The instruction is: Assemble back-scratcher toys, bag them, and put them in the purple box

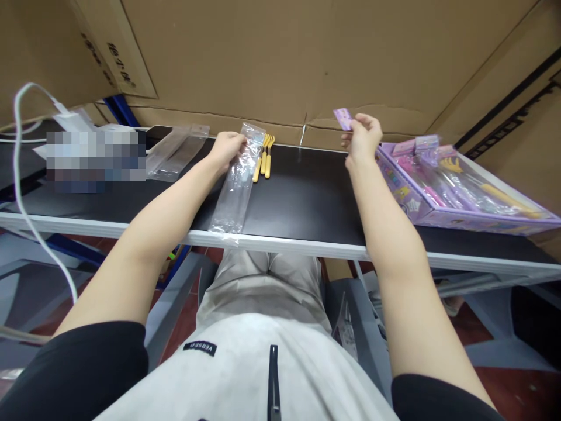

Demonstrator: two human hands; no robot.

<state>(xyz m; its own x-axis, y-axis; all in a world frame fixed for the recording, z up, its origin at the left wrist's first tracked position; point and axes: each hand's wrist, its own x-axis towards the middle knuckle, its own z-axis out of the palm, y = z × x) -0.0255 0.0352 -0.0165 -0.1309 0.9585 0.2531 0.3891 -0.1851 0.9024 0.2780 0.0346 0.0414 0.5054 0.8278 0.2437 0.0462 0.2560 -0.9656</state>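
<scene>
In the head view my left hand (pixel 228 151) has its fingers closed at the upper left edge of a clear plastic bag (pixel 236 196). This long bag lies slanted on the black table, its lower end at the front edge. Right beside it lie several yellow claw-headed sticks (pixel 267 164), their handles towards me. My right hand (pixel 364 139) is raised near the back of the table and pinches a small purple printed card (pixel 342 119) between thumb and fingers. The palm side of my left hand is hidden.
On the right stands a purple display box (pixel 421 211) with bagged pink, purple and yellow sticks. More clear bags (pixel 177 153) lie on the left, near a white cable (pixel 18 152) and a blurred-out patch. A cardboard wall (pixel 284 64) closes off the back.
</scene>
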